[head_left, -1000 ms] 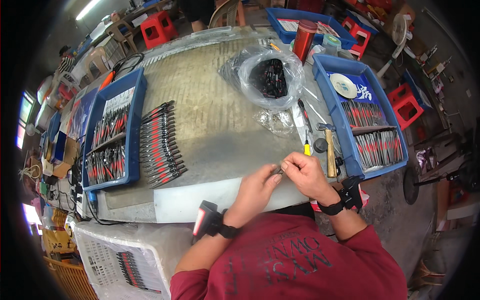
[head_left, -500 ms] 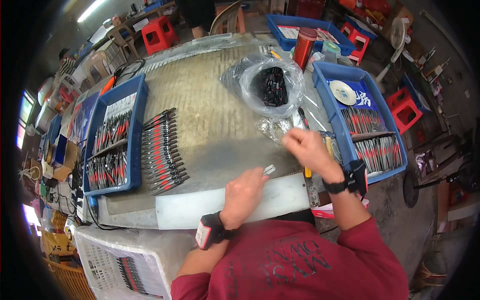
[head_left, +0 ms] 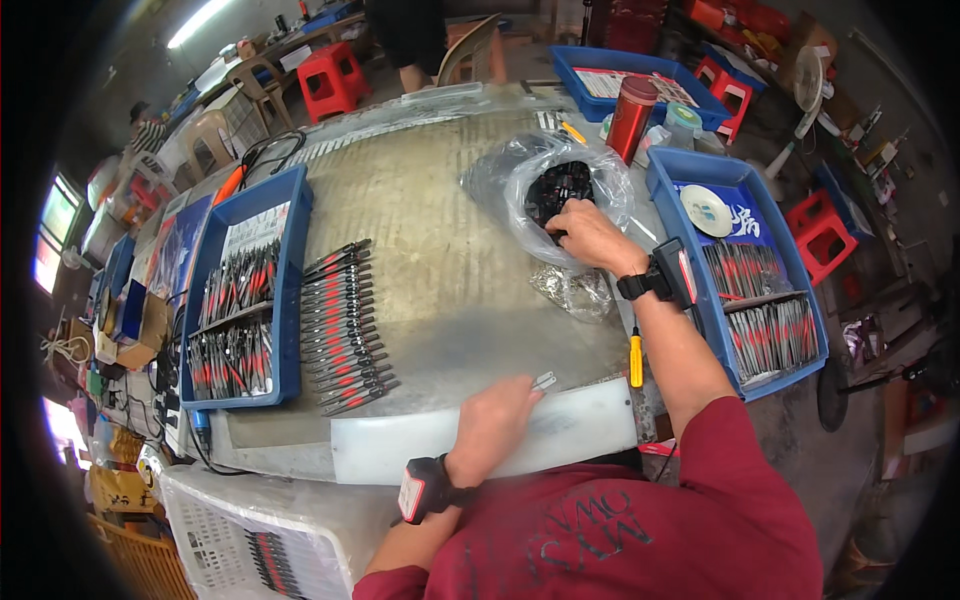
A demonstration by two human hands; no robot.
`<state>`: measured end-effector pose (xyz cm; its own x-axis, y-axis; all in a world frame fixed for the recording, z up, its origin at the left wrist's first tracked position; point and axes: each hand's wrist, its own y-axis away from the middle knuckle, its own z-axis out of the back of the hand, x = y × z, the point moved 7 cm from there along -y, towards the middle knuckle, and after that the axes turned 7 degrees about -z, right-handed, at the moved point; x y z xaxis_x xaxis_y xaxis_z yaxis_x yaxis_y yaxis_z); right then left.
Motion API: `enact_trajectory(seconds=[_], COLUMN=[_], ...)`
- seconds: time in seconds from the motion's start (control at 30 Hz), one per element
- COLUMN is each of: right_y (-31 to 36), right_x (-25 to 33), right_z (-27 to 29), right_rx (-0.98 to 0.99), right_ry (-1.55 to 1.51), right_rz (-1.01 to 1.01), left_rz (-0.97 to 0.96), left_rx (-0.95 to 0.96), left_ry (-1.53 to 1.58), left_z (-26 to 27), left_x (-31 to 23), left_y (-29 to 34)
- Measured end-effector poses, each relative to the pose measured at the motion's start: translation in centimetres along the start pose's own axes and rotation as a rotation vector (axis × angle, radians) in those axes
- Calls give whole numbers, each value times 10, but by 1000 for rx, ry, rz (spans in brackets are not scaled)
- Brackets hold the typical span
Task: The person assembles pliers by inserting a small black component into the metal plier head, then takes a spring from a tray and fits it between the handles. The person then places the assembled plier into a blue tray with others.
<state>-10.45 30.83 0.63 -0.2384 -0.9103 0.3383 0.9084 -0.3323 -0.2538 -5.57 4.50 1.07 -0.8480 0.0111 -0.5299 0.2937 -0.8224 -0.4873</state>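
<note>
Near the table's front edge, my left hand (head_left: 495,425) is closed on a small flat silvery metal piece (head_left: 543,381), which sticks out past the fingertips above a white board (head_left: 400,447). My right hand (head_left: 595,235) reaches into the mouth of a clear plastic bag (head_left: 515,190) full of small black parts (head_left: 570,183). Its fingers are curled down among those parts; the tips are hidden, so what they pinch cannot be made out. Just below the bag lies a crumpled clear packet (head_left: 575,290) of small shiny pieces.
Black-and-red pen-like tools (head_left: 340,325) lie in a column at left. Beside them stands a blue tray (head_left: 292,300) holding more; another blue tray (head_left: 815,325) is at right. A yellow-handled screwdriver (head_left: 636,360) lies near my right forearm. A red flask (head_left: 632,120) stands behind the bag.
My right hand has moved away from me, from above the table beside the clear packet into the bag. The left hand stays near the front edge with the metal piece. The view has shifted slightly.
</note>
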Motion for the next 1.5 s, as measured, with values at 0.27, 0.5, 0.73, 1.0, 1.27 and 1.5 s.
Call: enact_trajectory(seconds=[0.27,0.5,0.73,1.0,1.27,1.5], right_y=[-3,0,4,9,73,133], right_x=[-9,-3,-2,1,60,95], right_z=[-6,-11,-10,17,73,62], right_rx=[99,16,63,-133,-255,-54], right_ry=[66,50,99,166,-340,-515], right_rz=[-36,-40,-121,-62,124,107], left_rz=[40,31,48,13,23,-21], left_rx=[10,21,15,-25,-90,-82], left_ry=[22,23,18,6,-6,-48], left_z=[0,-4,1,6,20,26], left_x=[5,1,-2,-5,-8,-20], left_y=[0,0,2,7,2,2])
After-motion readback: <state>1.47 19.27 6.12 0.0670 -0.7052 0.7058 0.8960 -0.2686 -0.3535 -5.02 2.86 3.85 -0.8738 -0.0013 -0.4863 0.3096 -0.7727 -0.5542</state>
